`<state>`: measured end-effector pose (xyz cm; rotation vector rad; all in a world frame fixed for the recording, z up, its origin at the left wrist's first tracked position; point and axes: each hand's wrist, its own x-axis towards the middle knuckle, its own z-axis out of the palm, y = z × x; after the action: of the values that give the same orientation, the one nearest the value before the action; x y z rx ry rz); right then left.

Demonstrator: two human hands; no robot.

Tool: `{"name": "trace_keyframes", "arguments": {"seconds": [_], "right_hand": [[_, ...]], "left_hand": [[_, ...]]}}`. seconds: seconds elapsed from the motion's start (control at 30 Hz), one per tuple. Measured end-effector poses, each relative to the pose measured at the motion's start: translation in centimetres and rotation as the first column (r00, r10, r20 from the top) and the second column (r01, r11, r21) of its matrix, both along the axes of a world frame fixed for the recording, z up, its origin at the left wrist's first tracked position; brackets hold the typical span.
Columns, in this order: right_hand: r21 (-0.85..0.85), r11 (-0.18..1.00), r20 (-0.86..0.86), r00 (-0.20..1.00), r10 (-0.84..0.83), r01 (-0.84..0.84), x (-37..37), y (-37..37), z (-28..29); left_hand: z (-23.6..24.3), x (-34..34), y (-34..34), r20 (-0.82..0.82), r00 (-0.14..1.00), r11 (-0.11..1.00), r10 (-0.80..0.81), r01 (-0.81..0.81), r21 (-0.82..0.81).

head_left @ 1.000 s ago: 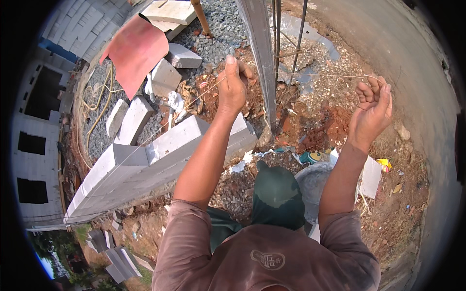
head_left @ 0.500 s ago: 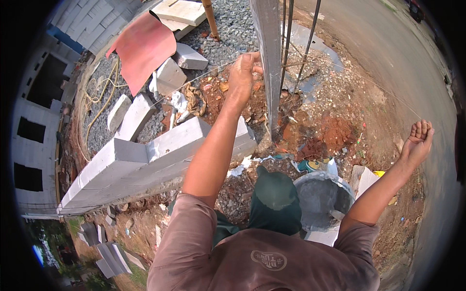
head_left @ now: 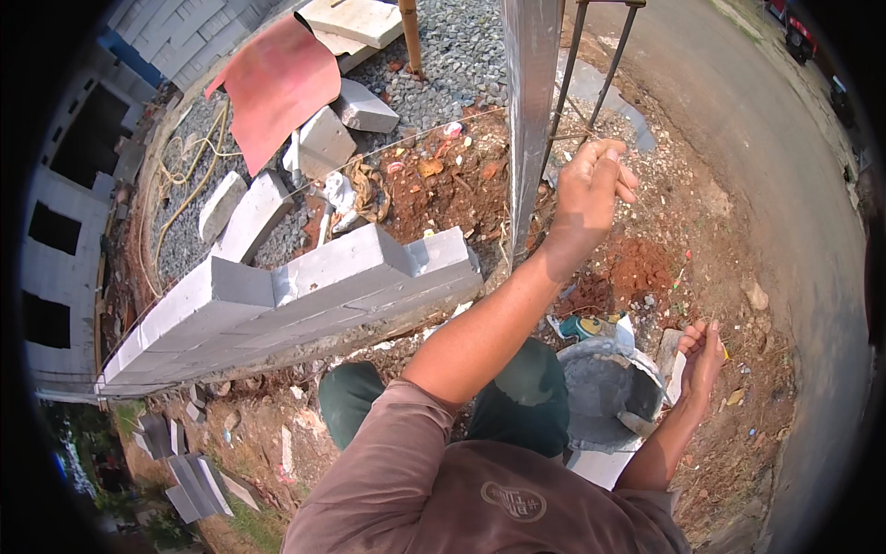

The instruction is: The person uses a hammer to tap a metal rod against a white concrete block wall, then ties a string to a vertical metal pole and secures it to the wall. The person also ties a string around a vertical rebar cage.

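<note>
A thin pale string runs tautly from beyond the low block wall to the upright metal-faced post. Just right of the post, my left hand is closed, fingers bent in a pinch on the string beside the steel rods. Lower down on the right, my right hand has its fingers curled together near the bucket; the string there is too fine to follow clearly. The low wall of pale grey blocks stands to the left of the post, its top stepped.
A grey mortar bucket stands by my right knee. Behind the wall lie loose blocks, a red sheet, a yellow hose and gravel. A paved road curves along the right; several blocks lie lower left.
My left hand has moved from the post's left side to its right side, by the rods. My right hand has come down and inward from the road side towards the bucket.
</note>
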<state>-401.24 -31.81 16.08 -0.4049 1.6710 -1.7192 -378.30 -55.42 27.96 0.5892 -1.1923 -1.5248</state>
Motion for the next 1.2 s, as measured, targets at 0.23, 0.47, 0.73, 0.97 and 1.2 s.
{"name": "trace_keyframes", "arguments": {"seconds": [0.23,0.47,0.73,0.97,1.2], "right_hand": [[-0.157,0.876,-0.478,0.811,0.337,-0.457,7.3,-9.4,11.0],[0.233,0.804,-0.819,0.335,0.465,-0.547,14.3,-24.3,17.4],[0.229,0.669,-0.654,0.397,0.643,-0.707,12.7,-26.9,14.8],[0.040,0.731,-0.560,0.591,0.581,-0.681,13.6,-28.6,13.2],[0.064,0.849,-0.831,0.443,0.336,-0.524,8.1,-32.0,10.1]], "left_hand": [[-1.6,0.8,-0.5,0.192,0.976,0.986,0.107,-0.080,-0.144],[-2.0,1.5,-1.9,0.360,0.877,0.940,0.320,-0.246,-0.236],[-1.8,1.9,-0.5,0.364,0.883,0.934,0.298,-0.190,-0.304],[-5.3,20.3,3.5,0.371,0.800,0.881,0.471,-0.448,-0.153],[-6.1,40.9,7.1,0.455,0.381,0.486,0.805,-0.863,-0.137]]}}
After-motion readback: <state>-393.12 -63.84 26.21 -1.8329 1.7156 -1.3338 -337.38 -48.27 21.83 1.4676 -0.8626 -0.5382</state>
